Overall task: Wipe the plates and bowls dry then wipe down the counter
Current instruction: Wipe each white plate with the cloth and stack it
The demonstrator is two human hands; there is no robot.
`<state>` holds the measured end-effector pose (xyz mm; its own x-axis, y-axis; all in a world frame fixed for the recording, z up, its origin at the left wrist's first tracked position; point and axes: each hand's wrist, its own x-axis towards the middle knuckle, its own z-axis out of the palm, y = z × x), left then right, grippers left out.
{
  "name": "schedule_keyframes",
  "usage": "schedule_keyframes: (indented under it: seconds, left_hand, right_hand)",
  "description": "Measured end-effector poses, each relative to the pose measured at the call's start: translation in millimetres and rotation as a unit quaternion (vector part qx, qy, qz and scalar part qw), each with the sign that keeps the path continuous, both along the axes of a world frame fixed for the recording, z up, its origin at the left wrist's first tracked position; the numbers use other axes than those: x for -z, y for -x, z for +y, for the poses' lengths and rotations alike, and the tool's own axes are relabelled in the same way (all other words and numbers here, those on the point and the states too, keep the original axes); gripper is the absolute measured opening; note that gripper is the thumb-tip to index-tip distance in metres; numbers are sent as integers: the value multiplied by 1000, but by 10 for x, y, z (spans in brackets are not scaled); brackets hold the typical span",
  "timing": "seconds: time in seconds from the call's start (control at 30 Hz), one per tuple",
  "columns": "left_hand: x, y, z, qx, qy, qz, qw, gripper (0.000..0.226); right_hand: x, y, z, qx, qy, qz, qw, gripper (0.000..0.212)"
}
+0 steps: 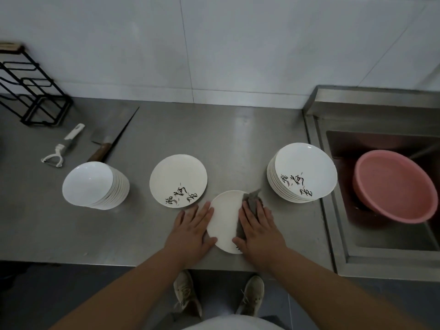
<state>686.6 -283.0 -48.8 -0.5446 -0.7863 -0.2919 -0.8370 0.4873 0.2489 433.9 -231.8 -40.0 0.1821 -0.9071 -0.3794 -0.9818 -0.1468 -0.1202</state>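
Observation:
A white plate [225, 220] lies on the steel counter [142, 225] near its front edge. My left hand [192, 232] rests flat at the plate's left rim, fingers straight. My right hand [258, 231] presses a grey cloth [251, 202] onto the plate's right half with flat fingers. Behind and to the left lies a single plate with black brush lettering [178, 181]. A stack of several lettered plates [302, 173] stands at the right, and a stack of several white bowls [95, 185] at the left.
A sink [381, 239] at the right holds a pink basin [395, 186]. A cleaver [109, 141] and a white peeler [63, 147] lie at the back left, near a black wire rack [31, 91]. The tiled wall runs behind.

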Motion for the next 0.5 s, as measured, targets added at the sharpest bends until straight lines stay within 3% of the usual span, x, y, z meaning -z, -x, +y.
schedule_keyframes:
  seconds: [0.17, 0.4, 0.5]
  left_hand:
    - [50, -2, -3, 2, -4, 4, 1000, 84]
    - [102, -35, 15, 3, -8, 8, 1000, 85]
    - [61, -26, 23, 12, -4, -12, 1000, 84]
  right_hand:
    - [0, -207, -203, 15, -23, -28, 999, 97]
    - [-17, -264, 116, -171, -30, -69, 982, 93]
    - [-40, 14, 182, -183, -24, -42, 982, 92]
